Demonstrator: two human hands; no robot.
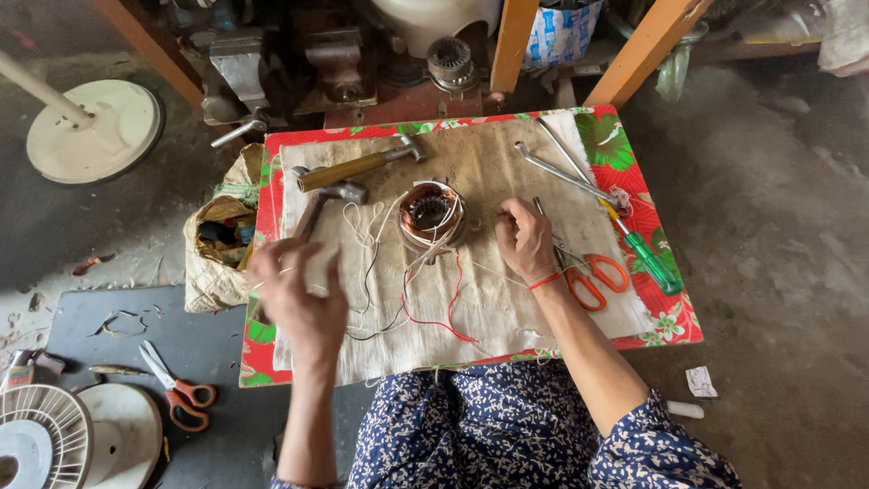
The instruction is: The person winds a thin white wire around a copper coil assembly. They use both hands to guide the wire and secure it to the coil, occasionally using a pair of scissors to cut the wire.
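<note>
Low desk (pixel 299 367) with a red floral plastic cover and a worn beige cloth on top. At its middle sits a round copper-wound motor stator (pixel 432 215), upright, open core facing up. Thin white thread (pixel 367 237) and red and black lead wires (pixel 425 317) trail from it toward the person.

Right hand (pixel 525 240) just right of the stator, grip pressed together, pinching what looks like the end of a fine white thread that runs back to the winding. Left hand (pixel 299 294) raised over the left part of the cloth, blurred, fingers spread loosely; whether it holds a thread I cannot tell.

Handling, as judged: stator is heavy and stiff for its size, steady where it sits; the copper winding is delicate, so take hold by the outer metal ring, not the coils. Thread is light, limp, prone to tangle with the leads.

Around: wooden-handled hammer (pixel 353 167) and a second hammer (pixel 328 201) upper left of the cloth; long steel wrench (pixel 559 172); green-handled screwdriver (pixel 644 249); orange-handled scissors (pixel 593 276) touching the right wrist side. The scissors and the loose leads crowd the right hand's working room
</note>
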